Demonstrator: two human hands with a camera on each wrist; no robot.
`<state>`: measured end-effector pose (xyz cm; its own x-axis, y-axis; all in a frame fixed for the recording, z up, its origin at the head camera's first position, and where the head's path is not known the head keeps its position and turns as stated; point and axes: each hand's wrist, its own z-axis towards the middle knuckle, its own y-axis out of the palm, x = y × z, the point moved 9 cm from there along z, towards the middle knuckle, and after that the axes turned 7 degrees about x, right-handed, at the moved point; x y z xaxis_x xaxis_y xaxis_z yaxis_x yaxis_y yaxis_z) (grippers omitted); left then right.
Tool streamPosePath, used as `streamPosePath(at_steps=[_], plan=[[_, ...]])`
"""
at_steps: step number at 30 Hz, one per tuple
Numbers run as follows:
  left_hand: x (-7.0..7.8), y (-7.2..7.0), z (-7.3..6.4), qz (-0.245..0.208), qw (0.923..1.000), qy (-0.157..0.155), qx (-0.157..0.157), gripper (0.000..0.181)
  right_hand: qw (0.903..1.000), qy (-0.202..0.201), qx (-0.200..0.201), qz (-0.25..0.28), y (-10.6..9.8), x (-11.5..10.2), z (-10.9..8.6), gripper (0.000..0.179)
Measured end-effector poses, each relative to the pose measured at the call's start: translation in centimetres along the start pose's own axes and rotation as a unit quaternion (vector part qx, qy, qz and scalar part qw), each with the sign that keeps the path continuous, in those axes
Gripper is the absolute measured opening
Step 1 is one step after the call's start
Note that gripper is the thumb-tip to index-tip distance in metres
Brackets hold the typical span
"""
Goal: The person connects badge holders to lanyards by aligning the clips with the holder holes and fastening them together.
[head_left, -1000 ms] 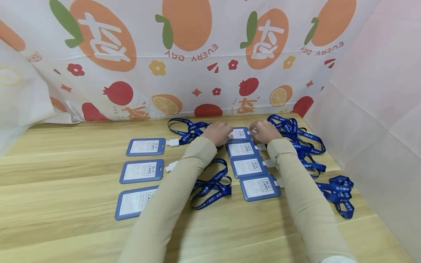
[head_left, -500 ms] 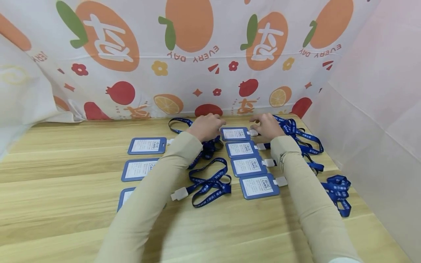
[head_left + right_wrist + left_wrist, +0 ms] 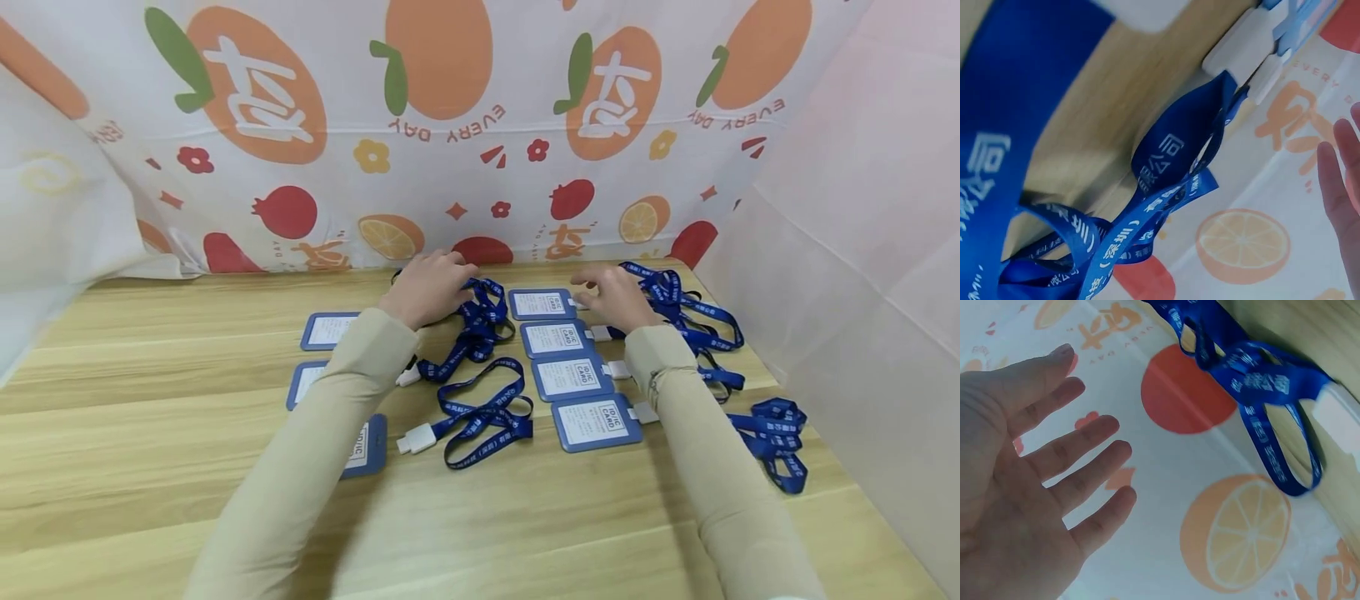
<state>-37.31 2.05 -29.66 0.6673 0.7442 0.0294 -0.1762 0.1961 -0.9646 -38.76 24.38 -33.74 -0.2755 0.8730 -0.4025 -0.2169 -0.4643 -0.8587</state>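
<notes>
My left hand point(image 3: 431, 287) hovers over the far blue lanyard point(image 3: 480, 321) with nothing in its grip; in the left wrist view its fingers point(image 3: 1085, 444) are spread, apart from that lanyard. Beside the white clip of the farthest badge holder point(image 3: 542, 304) in the right column is my right hand point(image 3: 617, 297). Straight fingers point(image 3: 1338, 181) of it show at the edge of the right wrist view, holding nothing. Several blue-framed badge holders make up that column, each with a white clip and a blue lanyard point(image 3: 667, 292) to the right. Left sleeve partly covers the left-column badge holders point(image 3: 322, 331).
A nearer lanyard point(image 3: 487, 421) with a white clip point(image 3: 418, 438) lies between the columns, apart from the badge holders. Another folded lanyard point(image 3: 776, 429) is near the right side of the wooden table point(image 3: 480, 533). A fruit-print cloth point(image 3: 450, 179) hangs behind the table.
Both hands were at the farthest right-column badge holder. My left hand has left it and moved left over the lanyard; my right hand has loosened from the clip and stays close by.
</notes>
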Motion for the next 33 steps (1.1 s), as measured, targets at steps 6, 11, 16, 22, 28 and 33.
streamPosePath(at_steps=[6,11,16,22,28,33], plan=[[-0.8,-0.7,-2.0,0.01,0.9998,0.004,0.015,0.033,0.9998,-0.016,0.015,0.002,-0.5,-1.0,-0.9,0.03],[-1.2,-1.0,-4.0,0.007,0.9995,0.012,0.029,0.031,0.9998,-0.013,0.015,0.003,-0.4,-1.7,-1.8,0.03],[-1.6,-1.2,-5.9,0.001,0.9994,0.003,0.034,0.034,0.9997,-0.011,0.024,-0.001,-0.7,-2.2,-2.5,0.029],[-1.9,-1.7,-8.2,0.013,0.9992,-0.003,0.036,0.038,0.9993,-0.017,0.031,0.007,-1.2,-3.1,-3.6,0.028],[-2.2,-2.4,-10.6,0.018,0.9988,-0.019,0.041,0.038,0.9984,-0.032,0.041,0.021,-1.3,-4.4,-4.4,0.028],[-2.4,-3.0,-12.0,0.017,0.9977,-0.023,0.061,0.036,0.9967,-0.053,0.047,0.041,-1.4,-5.5,-4.7,0.028]])
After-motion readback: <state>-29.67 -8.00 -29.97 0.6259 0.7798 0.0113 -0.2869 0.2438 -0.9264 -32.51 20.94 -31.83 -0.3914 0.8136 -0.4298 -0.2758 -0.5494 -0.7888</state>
